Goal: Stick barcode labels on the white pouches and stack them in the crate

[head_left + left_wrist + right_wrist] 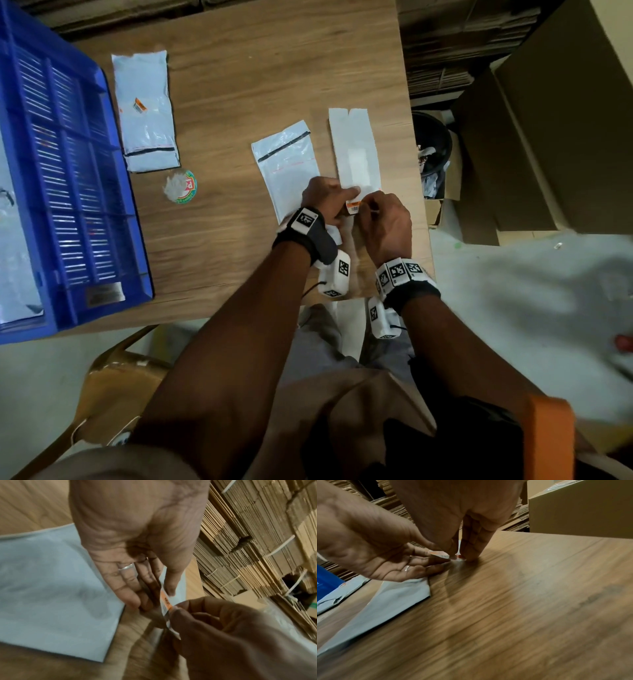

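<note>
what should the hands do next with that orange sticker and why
Probably finish peeling the sticker free, then carry it left to the bare pouch. The right hand pinches it while the left hand steadies the backing strip, and that pouch shows no sticker yet.

head view overhead, wrist views close, sharing label (353,206)

two white pouches (145,109) on the table; one blue crate (68,178); one backing strip (354,147); one barcode label (353,205)
</note>
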The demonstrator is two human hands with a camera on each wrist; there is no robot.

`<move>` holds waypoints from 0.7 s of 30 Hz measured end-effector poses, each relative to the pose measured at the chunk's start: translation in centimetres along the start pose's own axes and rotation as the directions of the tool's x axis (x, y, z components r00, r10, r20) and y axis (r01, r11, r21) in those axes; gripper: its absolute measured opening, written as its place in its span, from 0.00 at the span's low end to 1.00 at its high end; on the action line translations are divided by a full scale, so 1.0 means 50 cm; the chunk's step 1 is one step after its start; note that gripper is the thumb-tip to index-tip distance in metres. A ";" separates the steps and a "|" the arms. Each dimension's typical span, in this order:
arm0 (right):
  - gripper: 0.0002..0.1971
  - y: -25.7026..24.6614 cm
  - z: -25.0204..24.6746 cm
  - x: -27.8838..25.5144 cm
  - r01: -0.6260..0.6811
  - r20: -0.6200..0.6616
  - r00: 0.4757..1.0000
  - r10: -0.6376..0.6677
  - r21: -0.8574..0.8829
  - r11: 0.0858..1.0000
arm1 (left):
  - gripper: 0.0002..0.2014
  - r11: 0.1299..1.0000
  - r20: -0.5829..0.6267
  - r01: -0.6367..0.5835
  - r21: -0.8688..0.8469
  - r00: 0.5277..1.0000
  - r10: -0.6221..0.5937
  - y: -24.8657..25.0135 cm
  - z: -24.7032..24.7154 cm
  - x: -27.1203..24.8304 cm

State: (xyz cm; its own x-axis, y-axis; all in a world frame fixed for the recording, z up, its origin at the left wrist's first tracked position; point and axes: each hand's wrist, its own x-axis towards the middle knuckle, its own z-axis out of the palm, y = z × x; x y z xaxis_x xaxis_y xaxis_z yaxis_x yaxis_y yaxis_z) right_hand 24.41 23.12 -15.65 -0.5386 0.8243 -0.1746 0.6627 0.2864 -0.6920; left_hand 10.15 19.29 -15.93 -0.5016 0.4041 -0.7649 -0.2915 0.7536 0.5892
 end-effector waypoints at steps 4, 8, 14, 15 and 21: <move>0.06 -0.010 0.004 -0.008 0.004 0.017 1.000 -0.003 -0.057 0.998 | 0.18 0.997 -0.045 -0.035 0.061 0.998 0.038 -0.006 0.004 0.014; 0.07 -0.021 0.006 -0.014 -0.014 0.016 1.000 0.015 -0.079 0.997 | 0.14 0.994 -0.052 -0.057 0.089 0.997 0.062 -0.014 0.003 0.021; 0.07 -0.032 0.005 -0.030 -0.002 0.073 0.997 0.008 -0.090 0.996 | 0.18 0.994 -0.058 -0.063 0.089 0.996 0.069 -0.022 0.002 0.032; 0.08 -0.032 0.004 -0.033 0.007 0.083 0.997 0.001 -0.095 0.995 | 0.17 0.995 -0.049 -0.062 0.083 0.997 0.066 -0.023 0.002 0.031; 0.07 -0.034 0.000 -0.036 0.033 0.132 0.991 -0.019 -0.103 0.994 | 0.11 0.993 -0.031 -0.086 0.083 0.996 0.089 -0.022 -0.004 0.025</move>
State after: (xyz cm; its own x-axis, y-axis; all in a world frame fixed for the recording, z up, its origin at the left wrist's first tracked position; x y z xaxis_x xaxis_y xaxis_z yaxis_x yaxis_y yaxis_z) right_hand 24.24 21.17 -14.14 -0.6151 0.7469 -0.2526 0.6948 0.3620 -0.6214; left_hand 9.66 18.88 -17.50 -0.5506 0.4531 -0.7011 -0.1787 0.7564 0.6292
